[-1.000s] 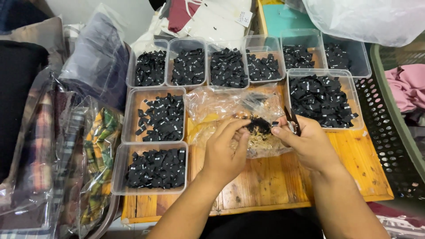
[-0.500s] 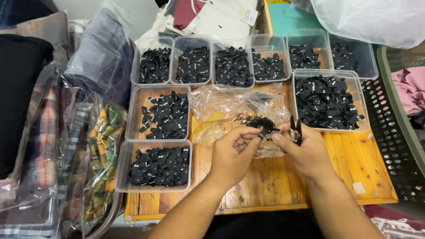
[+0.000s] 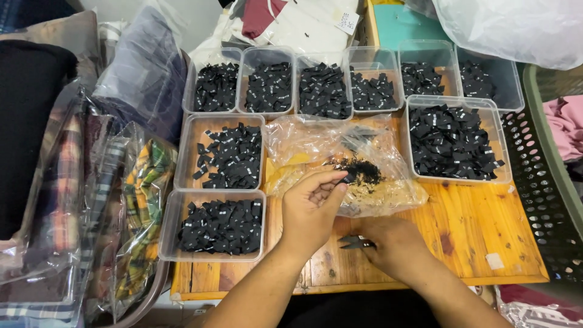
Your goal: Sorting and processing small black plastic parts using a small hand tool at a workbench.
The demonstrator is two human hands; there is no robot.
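A: What's lying under everything?
B: A knotty orange-stained wooden table (image 3: 473, 231), showing a smooth, faintly shiny grain.
A: And that crinkled clear plastic bag (image 3: 340, 159)?
B: It's glinting glossy, while the small black woven cloth labels (image 3: 449, 141) are looking matt

Wooden slat desk (image 3: 473, 231): clear tubs (image 3: 220, 226) of black tags, crumpled plastic bag (image 3: 340, 161) at centre, small white scrap (image 3: 495, 261) near right edge.
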